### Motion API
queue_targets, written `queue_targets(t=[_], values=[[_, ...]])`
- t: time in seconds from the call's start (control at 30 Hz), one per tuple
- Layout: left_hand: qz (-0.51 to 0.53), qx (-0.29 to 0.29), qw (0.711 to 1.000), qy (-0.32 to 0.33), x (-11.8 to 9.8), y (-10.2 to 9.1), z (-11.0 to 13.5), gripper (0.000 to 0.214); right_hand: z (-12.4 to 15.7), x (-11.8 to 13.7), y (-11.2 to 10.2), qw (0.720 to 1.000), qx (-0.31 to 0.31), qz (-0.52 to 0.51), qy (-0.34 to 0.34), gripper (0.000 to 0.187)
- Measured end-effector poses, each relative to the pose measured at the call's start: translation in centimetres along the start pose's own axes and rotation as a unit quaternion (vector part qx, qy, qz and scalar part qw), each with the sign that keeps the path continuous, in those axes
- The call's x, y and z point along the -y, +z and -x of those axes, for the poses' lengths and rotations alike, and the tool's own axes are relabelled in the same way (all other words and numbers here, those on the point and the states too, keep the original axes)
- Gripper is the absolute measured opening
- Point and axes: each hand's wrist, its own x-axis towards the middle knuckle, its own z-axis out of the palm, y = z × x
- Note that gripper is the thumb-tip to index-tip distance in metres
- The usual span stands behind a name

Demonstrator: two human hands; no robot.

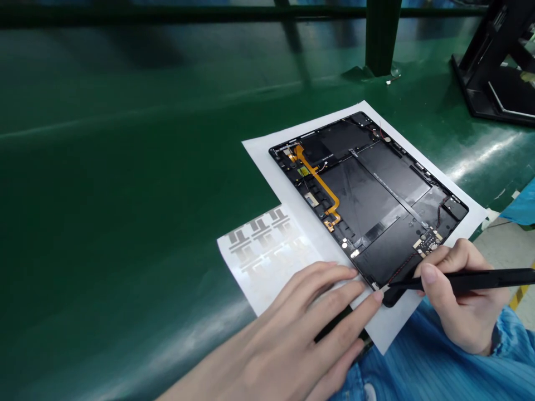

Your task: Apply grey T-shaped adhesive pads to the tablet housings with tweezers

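Note:
An opened tablet [368,195] lies back side up on a white sheet [267,161], showing black battery panels, an orange flex cable [317,181] and a small circuit board [427,242]. My left hand [301,328] lies flat with its fingers stretched out, fingertips touching the tablet's near corner. My right hand [463,295] is closed on black tweezers [460,279], whose tip points at that same near corner.
A sheet of silver grey stickers [263,245] lies left of the white sheet on the green bench [104,195]. A green post [381,36] stands at the back. A black stand [493,67] sits at the far right. Blue sleeve at the bottom right.

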Motion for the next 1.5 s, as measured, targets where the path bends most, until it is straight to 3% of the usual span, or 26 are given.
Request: queue_targets(t=[0.27, 0.4, 0.6, 0.77, 1.07, 1.17, 1.3, 1.5], values=[[0.000, 0.020, 1.000, -0.017, -0.3, -0.3, -0.5, 0.030, 0.0, 0.2, -0.7, 0.998, 0.061, 0.024, -0.005, 0.019], [-0.027, 0.055, 0.998, -0.018, -0.4, -0.7, -0.6, 0.033, -0.2, 0.4, -1.3, 0.999, 0.038, 0.038, -0.010, 0.014], [0.016, 0.008, 0.999, -0.028, -0.4, 0.0, -0.3, 0.031, -0.6, 0.5, -1.1, 0.991, 0.136, 0.013, 0.000, 0.010], [0.031, 0.000, 0.999, -0.030, -0.3, 0.2, -0.5, 0.030, -1.0, 0.7, -0.9, 0.985, 0.166, 0.040, 0.025, 0.014], [0.032, 0.047, 0.998, -0.040, -0.3, -0.6, -0.5, 0.033, -1.2, 0.7, -0.4, 0.988, 0.146, 0.023, 0.044, 0.017], [0.046, 0.024, 0.998, -0.038, -0.3, -0.5, -0.3, 0.031, -1.2, 0.6, -0.3, 0.989, 0.147, 0.011, 0.031, 0.018], [0.016, -0.008, 0.999, -0.040, 0.0, -0.2, 0.3, 0.036, -1.1, 0.6, -0.4, 0.994, 0.101, -0.011, 0.051, 0.021], [-0.051, 0.007, 0.998, -0.045, 0.3, -0.3, 0.2, 0.037, -1.1, 0.5, -0.5, 0.992, 0.101, 0.050, 0.057, 0.025]])
